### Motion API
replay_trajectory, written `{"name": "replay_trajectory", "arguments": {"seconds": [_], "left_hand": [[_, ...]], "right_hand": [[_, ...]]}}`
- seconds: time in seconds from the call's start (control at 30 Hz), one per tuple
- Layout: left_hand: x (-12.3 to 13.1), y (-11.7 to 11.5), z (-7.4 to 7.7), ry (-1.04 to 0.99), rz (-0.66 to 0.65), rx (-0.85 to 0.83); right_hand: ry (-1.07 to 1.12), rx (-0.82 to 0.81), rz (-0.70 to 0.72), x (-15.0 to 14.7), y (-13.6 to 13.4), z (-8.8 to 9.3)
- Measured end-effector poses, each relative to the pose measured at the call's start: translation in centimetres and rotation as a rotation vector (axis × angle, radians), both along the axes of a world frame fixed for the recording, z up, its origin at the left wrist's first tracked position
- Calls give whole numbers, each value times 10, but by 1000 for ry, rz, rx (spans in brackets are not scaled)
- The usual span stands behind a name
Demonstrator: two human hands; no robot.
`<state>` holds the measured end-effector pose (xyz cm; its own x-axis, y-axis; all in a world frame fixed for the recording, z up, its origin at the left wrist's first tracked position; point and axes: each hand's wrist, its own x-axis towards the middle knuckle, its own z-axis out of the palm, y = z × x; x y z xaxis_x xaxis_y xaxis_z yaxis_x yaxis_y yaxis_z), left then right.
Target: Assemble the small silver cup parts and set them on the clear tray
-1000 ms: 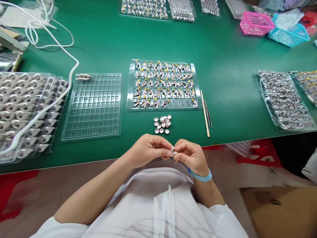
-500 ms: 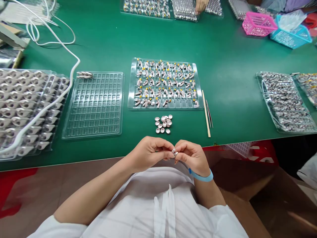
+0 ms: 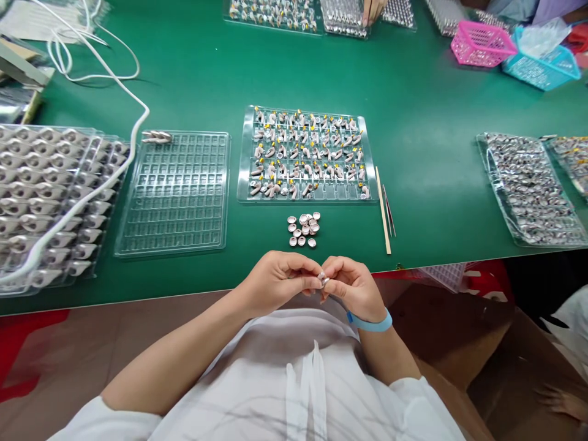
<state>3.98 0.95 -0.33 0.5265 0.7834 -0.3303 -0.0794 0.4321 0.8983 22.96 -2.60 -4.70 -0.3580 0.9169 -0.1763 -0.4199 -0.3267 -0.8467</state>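
My left hand (image 3: pixel 275 283) and my right hand (image 3: pixel 353 286) meet just off the table's near edge. Both are closed, pinching a small silvery metal part (image 3: pixel 323 278) between thumbs and forefingers; its exact shape is mostly covered by the fingertips. Just beyond my hands lies a loose cluster of small round metal caps (image 3: pixel 305 229). Behind it sits a clear plastic tray (image 3: pixel 243 177) holding rows of small curved grey pieces with yellow bits. A pale wooden stick (image 3: pixel 383 211) and metal tweezers (image 3: pixel 389 211) lie to the right of that tray.
At left are a clear tray (image 3: pixel 172 236) with a few metal pieces in one corner, stacked trays of metal shells (image 3: pixel 37 190) and a white cable (image 3: pixel 105 184). Filled trays (image 3: pixel 533 190) stand at right, pink (image 3: pixel 482 46) and blue baskets (image 3: pixel 542 70) behind. Another person's hand (image 3: pixel 373 9) touches a far tray.
My hands stay together on the small metal part, with my right hand shifted very slightly left. At the lower right, another person's hand has come into view.
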Motion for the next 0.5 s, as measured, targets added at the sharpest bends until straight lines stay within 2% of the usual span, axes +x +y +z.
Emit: {"name": "replay_trajectory", "arguments": {"seconds": [0.27,0.5], "left_hand": [[1,8,-5,8,-25,-94],[0,21,-13,16,-89,-84]], "right_hand": [[-41,-68,0,2,4,-3],[117,-233,33,-1,9,0]]}}
